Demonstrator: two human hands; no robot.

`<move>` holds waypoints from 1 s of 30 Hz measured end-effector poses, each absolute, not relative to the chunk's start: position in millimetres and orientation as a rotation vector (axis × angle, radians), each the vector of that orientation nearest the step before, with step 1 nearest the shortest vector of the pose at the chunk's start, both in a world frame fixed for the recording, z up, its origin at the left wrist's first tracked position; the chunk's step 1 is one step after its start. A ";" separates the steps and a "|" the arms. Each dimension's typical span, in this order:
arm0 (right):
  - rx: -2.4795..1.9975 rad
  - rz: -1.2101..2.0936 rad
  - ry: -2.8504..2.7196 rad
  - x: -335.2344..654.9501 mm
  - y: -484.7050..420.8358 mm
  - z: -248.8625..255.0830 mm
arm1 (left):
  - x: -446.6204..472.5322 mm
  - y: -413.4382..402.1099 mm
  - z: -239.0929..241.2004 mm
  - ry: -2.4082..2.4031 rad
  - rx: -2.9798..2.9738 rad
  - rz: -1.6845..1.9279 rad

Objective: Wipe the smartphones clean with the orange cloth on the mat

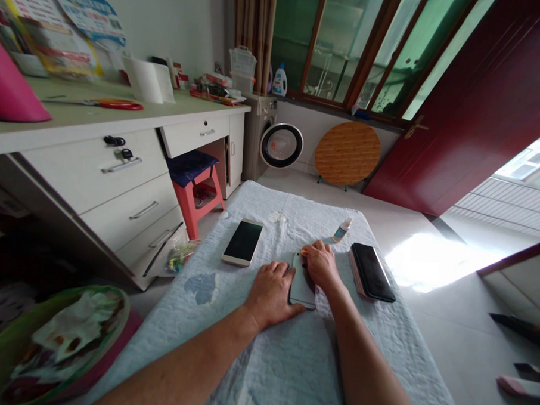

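Observation:
A smartphone (302, 289) with a pale back lies on the cloth between my hands. My left hand (271, 293) grips its left side and lower edge, the thumb along the bottom. The fingers of my right hand (321, 265) are bent and pressed together over the phone's upper end; whatever they may hold is hidden. Left of them, a gold-framed smartphone (243, 243) rests with its dark screen up. On the right a black phone (373, 272) sits on a pinkish case or second item. A small spray bottle (342, 229) stands beyond my right hand.
A quilted pale blue cloth (285, 364) covers the surface. To the left are a white desk (96, 177), a red stool (198, 199) and a green-rimmed basket (112, 333). Behind stand a washing machine with its door (281, 145) open and a round wooden board (348, 153).

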State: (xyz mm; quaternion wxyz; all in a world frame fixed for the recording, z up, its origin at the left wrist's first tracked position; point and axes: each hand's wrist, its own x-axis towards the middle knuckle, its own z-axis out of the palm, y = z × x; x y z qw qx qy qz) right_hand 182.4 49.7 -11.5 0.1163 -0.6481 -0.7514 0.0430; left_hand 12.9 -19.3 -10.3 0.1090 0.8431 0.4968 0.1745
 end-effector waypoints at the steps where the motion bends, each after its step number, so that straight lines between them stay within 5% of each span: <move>1: -1.922 0.123 -2.192 185.8 49.7 -11.0 | 13.0 -19.5 -10.0 1.460 2.483 0.520; 19: -1.929 0.175 -2.066 197.9 49.6 -18.8 | 5.3 -16.2 -8.5 1.461 2.496 0.524; 30: -1.972 0.591 -2.018 202.6 30.8 4.6 | 7.2 -16.0 -9.7 1.491 2.507 0.506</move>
